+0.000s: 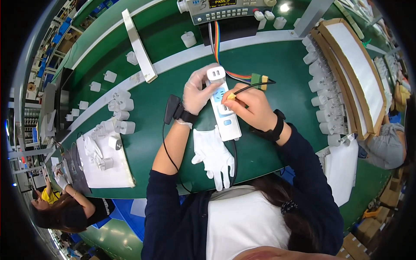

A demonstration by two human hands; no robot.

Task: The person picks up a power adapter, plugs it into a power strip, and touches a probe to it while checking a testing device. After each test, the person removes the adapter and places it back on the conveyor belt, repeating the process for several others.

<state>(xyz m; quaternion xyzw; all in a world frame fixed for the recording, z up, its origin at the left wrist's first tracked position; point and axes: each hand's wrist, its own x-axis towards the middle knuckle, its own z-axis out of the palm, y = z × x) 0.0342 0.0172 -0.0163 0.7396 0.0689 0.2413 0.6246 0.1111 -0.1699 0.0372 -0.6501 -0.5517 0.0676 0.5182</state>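
My left hand, in a thin pale glove, has its fingers closed around a white two-port USB charger. The charger is at the far end of a white power strip with blue socket faces; I cannot tell whether it is plugged in. My bare right hand pinches a small yellow connector on a black cable, over the strip's middle and apart from the charger. Nearer me, an empty white glove lies by the strip. Right of the charger sits a green terminal block with coloured ribbon wires.
A test instrument stands at the back. Many white chargers line the right side beside cardboard trays; others cluster at left near a white sheet. A white bar juts over the bench. A co-worker sits at left.
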